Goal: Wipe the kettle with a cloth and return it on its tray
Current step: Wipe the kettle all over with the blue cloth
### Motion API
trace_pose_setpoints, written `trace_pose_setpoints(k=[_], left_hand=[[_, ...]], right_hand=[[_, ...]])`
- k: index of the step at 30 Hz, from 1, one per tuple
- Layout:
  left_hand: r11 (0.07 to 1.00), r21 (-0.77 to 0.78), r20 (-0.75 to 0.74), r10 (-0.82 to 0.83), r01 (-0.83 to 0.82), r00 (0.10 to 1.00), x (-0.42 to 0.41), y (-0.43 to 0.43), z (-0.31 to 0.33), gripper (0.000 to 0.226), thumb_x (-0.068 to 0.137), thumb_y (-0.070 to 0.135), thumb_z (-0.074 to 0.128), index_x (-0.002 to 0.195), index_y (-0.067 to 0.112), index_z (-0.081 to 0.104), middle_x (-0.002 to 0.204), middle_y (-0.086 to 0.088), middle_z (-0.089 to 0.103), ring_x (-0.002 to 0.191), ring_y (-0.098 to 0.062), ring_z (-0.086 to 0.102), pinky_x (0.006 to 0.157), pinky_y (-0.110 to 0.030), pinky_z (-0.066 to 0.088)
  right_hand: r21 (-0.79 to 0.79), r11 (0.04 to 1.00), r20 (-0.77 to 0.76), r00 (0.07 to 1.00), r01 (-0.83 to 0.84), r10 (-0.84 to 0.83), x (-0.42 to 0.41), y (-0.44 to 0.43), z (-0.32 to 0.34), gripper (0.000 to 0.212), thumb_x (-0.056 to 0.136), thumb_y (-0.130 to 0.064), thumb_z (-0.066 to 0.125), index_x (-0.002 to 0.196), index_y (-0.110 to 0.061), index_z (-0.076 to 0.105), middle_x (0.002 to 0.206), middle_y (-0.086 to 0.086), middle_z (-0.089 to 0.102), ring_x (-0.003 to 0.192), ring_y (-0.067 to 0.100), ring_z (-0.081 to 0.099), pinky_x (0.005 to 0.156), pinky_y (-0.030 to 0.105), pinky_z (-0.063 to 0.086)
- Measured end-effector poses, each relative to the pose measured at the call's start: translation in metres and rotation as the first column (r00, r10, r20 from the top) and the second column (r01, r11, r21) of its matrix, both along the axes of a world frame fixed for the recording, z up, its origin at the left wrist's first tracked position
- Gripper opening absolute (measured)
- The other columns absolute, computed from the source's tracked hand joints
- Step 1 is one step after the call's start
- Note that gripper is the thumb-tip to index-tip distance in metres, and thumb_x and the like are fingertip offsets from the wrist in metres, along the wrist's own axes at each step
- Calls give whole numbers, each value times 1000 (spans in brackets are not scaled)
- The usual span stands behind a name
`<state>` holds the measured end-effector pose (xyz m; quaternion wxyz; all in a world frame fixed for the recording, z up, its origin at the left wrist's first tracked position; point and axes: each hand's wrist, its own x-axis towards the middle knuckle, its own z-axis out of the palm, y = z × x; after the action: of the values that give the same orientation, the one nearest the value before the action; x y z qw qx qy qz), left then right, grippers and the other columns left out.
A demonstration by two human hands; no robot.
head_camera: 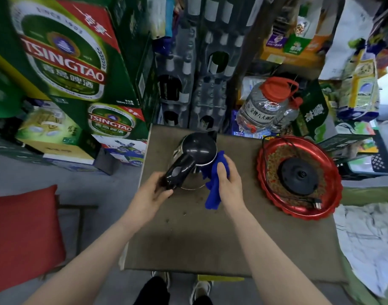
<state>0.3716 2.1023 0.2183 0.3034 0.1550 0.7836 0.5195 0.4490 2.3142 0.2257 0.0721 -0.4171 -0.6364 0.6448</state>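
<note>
From the head view, the kettle [196, 155] stands on a brown table [210, 234], near the far edge. It has a black lid and a shiny metal body. The left hand [154, 191] has its fingers curled around the black handle [179, 170]. The right hand [227, 179] presses a blue cloth [214, 192] against the kettle's right side, with the fingers wrapped over the cloth. Part of the cloth hangs down to the table. A red tray [298, 213] sits to the right, well apart from the kettle. A round black base [297, 173] lies in the tray. Green boxes [63, 69] are stacked behind on the left.
</note>
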Motion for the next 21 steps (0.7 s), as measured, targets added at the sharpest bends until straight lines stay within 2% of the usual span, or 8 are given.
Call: trace_pose_setpoints(k=[3,6,9,11,13,16,18,21], left_hand=[[991,-124,-55,-53,46,997,7,-4,9,41,88,5,67,122,21,51,117,3,65,113,-7,62,101,-27,46],[969,-248,-319,-70,-13,945,3,12,33,66,81,14,60,142,21,37,141,-3,42,130,-18,43,106,-25,33],[959,-283,-503,-143,-6,852,-10,53,55,68,86,25,47,151,16,29,154,-9,32,143,-25,29,118,-40,28],[928,-370,-546,-244,30,801,-18,86,57,64,97,31,47,154,12,23,159,-13,25,149,-31,20,120,-48,22],[893,-447,-531,-309,49,789,-22,108,48,71,99,39,48,156,13,14,163,-13,16,151,-30,12,121,-48,20],[882,-470,-574,-321,18,753,-23,111,31,77,94,43,54,155,13,17,162,-12,21,149,-29,22,117,-46,32],[884,-468,-613,-312,-15,725,-24,109,26,76,93,45,55,154,14,22,160,-12,26,146,-30,29,110,-45,39],[883,-467,-631,-303,-38,715,-23,111,26,74,92,46,55,152,14,26,157,-11,30,143,-30,34,106,-45,43]], right_hand=[[-30,999,15,1000,13,-13,9,-6,-5,44,102,-45,53,144,-40,47,137,-8,61,109,15,68,91,51,59],[-4,1000,0,1000,12,-12,15,-4,-6,42,103,-42,52,144,-36,49,141,-9,59,120,18,64,97,50,56],[167,986,-79,997,0,13,9,-9,-1,44,104,-46,45,147,-37,45,142,-29,48,129,-11,47,110,24,42],[233,972,-132,991,-5,37,-4,-15,0,45,105,-47,39,149,-36,41,140,-34,44,128,-19,40,108,10,31],[192,981,-161,987,18,14,-19,-14,-8,44,106,-48,35,148,-38,41,148,-22,46,135,-6,42,112,17,32],[35,994,-163,982,100,-93,-31,-1,-42,38,102,-54,36,135,-41,51,138,-10,58,128,8,54,110,34,43],[-105,983,-85,984,148,-157,-31,10,-69,35,102,-51,37,129,-38,55,129,-7,64,123,16,59,110,40,44],[-250,955,88,986,162,-144,-17,8,-92,37,107,-39,36,139,-29,52,131,5,65,125,28,59,112,48,42]])
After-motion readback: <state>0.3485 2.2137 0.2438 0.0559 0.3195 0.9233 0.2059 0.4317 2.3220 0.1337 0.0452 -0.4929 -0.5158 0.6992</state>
